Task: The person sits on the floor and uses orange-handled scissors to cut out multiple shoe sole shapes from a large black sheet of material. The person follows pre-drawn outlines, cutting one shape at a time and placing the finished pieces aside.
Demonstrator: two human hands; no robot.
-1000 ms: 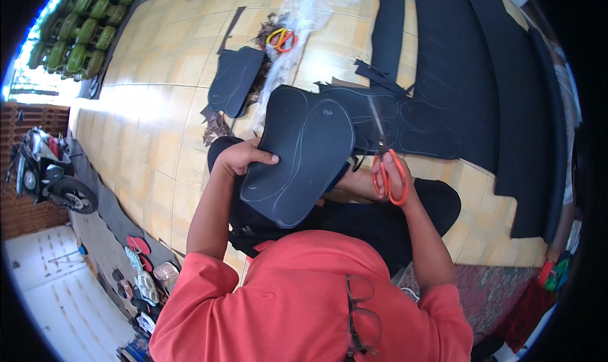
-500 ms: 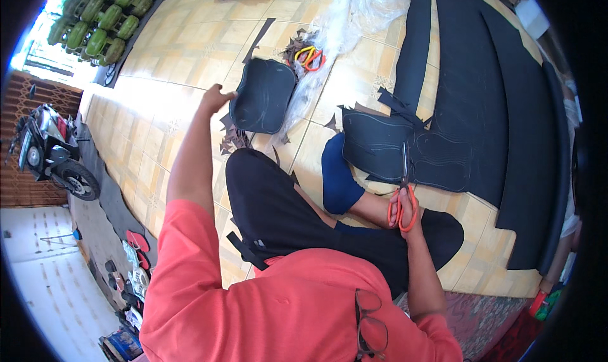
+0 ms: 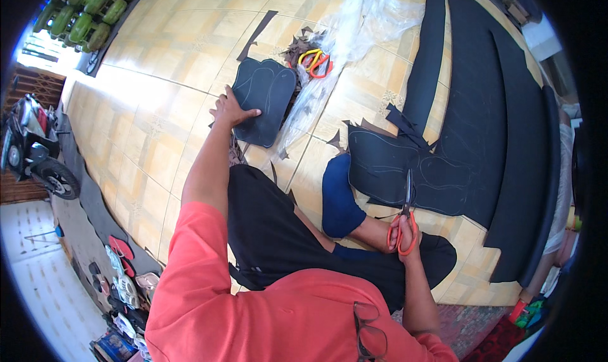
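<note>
My left hand point(image 3: 233, 110) rests with fingers spread at the left edge of a cut black sheet piece point(image 3: 266, 96), its thumb lying over the surface. Pale curved outlines are drawn on that piece, which lies flat on the floor. In my right hand point(image 3: 403, 234) are scissors point(image 3: 408, 203) with orange handles, held by the loops and pointing away from me. Their blades lie over a larger black sheet point(image 3: 386, 162) marked with pale shoe-sole-like outlines. Small dark offcuts point(image 3: 408, 124) lie at the far edge of this sheet.
Long black sheets point(image 3: 475, 102) cover the floor at the right, beside a roll point(image 3: 551, 184). Clear plastic film point(image 3: 367, 20) stretches along the middle, near yellow-and-orange handles point(image 3: 315, 63) among scraps. Sandals point(image 3: 120, 248), a motorcycle point(image 3: 38, 146) and green cylinders point(image 3: 82, 17) stand left.
My left hand has gone from gripping the cut piece's edge to lying spread over it, and the piece sits flatter. The scissors stay in my right hand. The view has shifted slightly.
</note>
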